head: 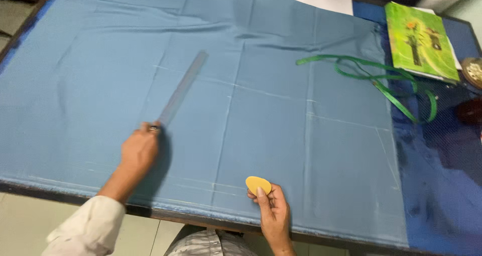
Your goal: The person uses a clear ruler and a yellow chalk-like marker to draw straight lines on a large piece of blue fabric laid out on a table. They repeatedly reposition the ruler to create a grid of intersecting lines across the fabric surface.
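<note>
Motion blur softens the clear plastic ruler (pixel 182 88), which the left hand (pixel 139 151) pinches at its near end on smooth blue cloth (pixel 261 110). The right hand (pixel 272 207) grips an oval yellow chalk (pixel 258 184) at the worktop (pixel 201 217) edge.

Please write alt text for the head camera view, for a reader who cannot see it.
A person's left hand holds one end of a long clear plastic ruler on chalk-marked light blue fabric, while the right hand holds a flat yellow oval tailor's chalk. A green measuring tape and a green booklet lie at the right.
</note>
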